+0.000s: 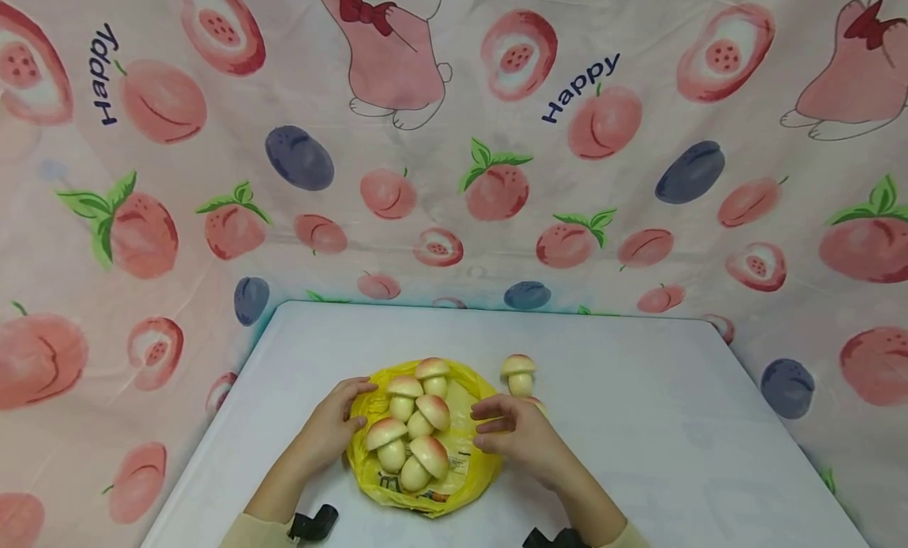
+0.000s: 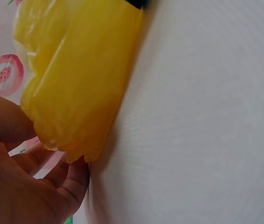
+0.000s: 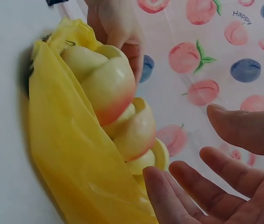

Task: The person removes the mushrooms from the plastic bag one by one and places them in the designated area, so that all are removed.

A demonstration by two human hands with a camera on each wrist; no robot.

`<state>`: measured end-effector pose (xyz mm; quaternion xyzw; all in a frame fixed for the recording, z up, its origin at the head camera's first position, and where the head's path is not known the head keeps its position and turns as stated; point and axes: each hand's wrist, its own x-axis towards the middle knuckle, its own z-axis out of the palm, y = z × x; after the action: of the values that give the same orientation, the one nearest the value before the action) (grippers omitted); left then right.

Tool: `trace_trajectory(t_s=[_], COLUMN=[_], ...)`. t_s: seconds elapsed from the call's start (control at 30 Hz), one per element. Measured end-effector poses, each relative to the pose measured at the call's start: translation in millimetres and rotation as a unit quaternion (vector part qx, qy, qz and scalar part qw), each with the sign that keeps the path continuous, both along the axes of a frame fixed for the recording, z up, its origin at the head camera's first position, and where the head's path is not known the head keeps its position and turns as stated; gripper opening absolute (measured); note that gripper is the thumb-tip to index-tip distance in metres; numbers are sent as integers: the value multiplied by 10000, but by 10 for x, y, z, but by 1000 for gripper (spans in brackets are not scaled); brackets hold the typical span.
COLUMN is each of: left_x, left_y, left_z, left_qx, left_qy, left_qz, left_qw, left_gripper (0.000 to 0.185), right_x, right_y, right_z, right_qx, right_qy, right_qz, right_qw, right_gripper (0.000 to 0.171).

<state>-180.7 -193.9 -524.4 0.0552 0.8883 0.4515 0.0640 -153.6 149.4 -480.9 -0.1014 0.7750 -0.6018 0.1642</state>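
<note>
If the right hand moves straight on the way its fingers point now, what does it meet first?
Probably the yellow plastic bag: the right hand points its fingers leftward at the bag's right edge, with the toy mushrooms just beyond.

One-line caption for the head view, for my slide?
Both hands, left hand and right hand, flank a yellow bag heaped with toy mushrooms on a white table.

A bag (image 1: pixel 426 485) lies on the surface (image 1: pixel 638 453) near the middle of its front edge, with five mushrooms (image 1: pixel 414 430) piled on it. A sixth mushroom (image 1: pixel 519 373) stands just beyond the bag's right rear. The left hand (image 1: pixel 333 426) touches the bag's left edge; the right hand (image 1: pixel 518 434) is at its right edge.
</note>
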Motion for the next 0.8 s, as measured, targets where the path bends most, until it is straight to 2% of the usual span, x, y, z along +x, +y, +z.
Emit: trace_trajectory(t_s=[0.47, 0.6, 0.8], left_x=[-8, -10, -4], left_y=[-3, -6, -9], left_z=[-12, -21, -17], left_qx=[52, 62, 72], left_qy=[-11, -1, -33], left_qz=[-5, 0, 19], left_qw=[10000, 10000, 10000], left_gripper=[51, 51, 51], right_x=[157, 176, 186], right_y=[-247, -286, -330], right_z=[-96, -110, -156], right_qx=[-154, -65, 147], right_qy=[-361, -335, -58], right_qz=[10, -1, 134], right_qw=[9992, 9994, 9998], right_gripper=[47, 46, 48])
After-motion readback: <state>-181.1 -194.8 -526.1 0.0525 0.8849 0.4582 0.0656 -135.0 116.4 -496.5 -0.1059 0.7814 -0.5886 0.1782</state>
